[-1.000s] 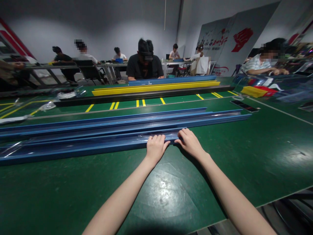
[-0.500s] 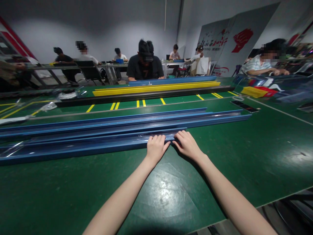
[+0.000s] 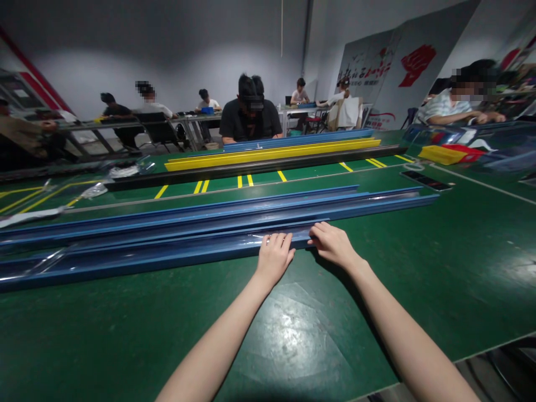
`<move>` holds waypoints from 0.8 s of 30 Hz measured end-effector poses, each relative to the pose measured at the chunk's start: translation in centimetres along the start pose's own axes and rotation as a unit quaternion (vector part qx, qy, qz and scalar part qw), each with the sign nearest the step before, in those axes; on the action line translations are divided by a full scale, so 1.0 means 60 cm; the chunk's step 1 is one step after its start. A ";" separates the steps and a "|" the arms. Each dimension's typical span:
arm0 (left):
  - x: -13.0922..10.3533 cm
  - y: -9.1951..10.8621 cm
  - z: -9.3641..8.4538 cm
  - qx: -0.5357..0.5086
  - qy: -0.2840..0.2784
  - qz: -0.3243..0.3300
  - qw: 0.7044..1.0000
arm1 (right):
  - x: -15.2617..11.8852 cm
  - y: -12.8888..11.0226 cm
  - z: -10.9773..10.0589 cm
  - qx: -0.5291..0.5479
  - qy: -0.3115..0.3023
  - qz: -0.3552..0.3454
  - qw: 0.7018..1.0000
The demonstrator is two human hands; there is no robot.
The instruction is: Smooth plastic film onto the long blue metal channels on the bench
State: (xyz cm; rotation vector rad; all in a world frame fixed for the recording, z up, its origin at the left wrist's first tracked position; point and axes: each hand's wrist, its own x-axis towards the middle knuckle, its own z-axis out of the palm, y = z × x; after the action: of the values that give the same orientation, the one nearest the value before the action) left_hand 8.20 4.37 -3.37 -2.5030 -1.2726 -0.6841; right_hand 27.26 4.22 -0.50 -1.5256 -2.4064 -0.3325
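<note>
A long blue channel [image 3: 167, 255], lined with shiny clear film [image 3: 234, 241], lies lengthwise on the green table, nearest to me. My left hand [image 3: 275, 258] is closed over its near wall, with the fingertips inside the trough and the thumb low on the outside. At the channel's right end, my right hand [image 3: 334, 244] has its fingers curled in a pinch on the edge. Whether it also grips some film there is hidden. Two more blue channels [image 3: 372, 205] lie side by side just behind.
Farther back lie a black strip [image 3: 259, 167], a yellow channel [image 3: 272, 154] and another blue one [image 3: 301, 138]. A phone [image 3: 426, 180] and a yellow tray [image 3: 439, 155] are at right. One person [image 3: 251, 114] sits opposite, another [image 3: 452, 106] at far right.
My right hand has slid right along the channel, widening the gap from my left hand, and its fingers are curled tighter. The whole view has shifted slightly.
</note>
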 end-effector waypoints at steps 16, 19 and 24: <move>0.002 0.005 -0.010 0.046 -0.024 -0.086 0.995 | -0.038 0.050 -0.012 -0.024 0.008 0.097 0.995; 0.002 0.004 -0.007 0.049 -0.023 -0.085 0.995 | -0.036 0.046 -0.011 -0.024 0.011 0.088 0.996; 0.002 0.003 -0.006 0.045 -0.023 -0.080 0.995 | -0.030 0.029 -0.004 -0.046 -0.005 0.055 0.997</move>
State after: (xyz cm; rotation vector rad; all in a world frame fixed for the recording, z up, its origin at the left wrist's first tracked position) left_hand 8.33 4.21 -3.00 -2.3767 -1.4997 -0.5923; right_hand 29.60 3.37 -0.81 -1.6967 -2.3327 -0.4188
